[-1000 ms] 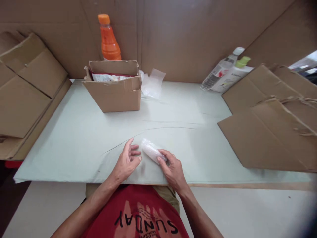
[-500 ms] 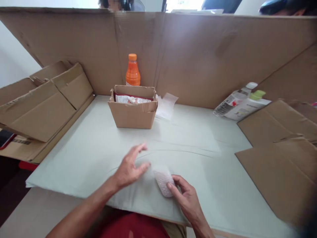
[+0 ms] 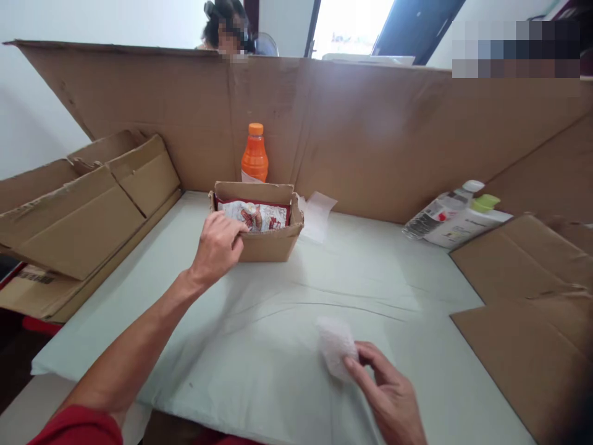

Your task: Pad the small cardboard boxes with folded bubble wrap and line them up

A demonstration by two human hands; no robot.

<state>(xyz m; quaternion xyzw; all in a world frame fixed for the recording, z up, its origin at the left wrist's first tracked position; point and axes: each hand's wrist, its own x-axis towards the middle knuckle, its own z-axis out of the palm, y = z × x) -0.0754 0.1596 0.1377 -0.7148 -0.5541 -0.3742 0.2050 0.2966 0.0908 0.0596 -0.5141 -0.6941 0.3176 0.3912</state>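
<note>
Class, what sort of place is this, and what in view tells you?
Probably a makeshift indoor workstation: a pale-covered table stands before a tall cardboard partition, with an open cardboard box holding a printed packet on it.

Pale wall [image 3: 139,21] behind cardboard partition [image 3: 384,136]

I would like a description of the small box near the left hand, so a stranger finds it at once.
Behind the pale tabletop runs a cardboard wall, an orange bottle in front of its left half. The small box stands just before that bottle, the left hand at its near rim. Unlike the larger cardboard at both sides, it shows a printed packet inside.
</note>
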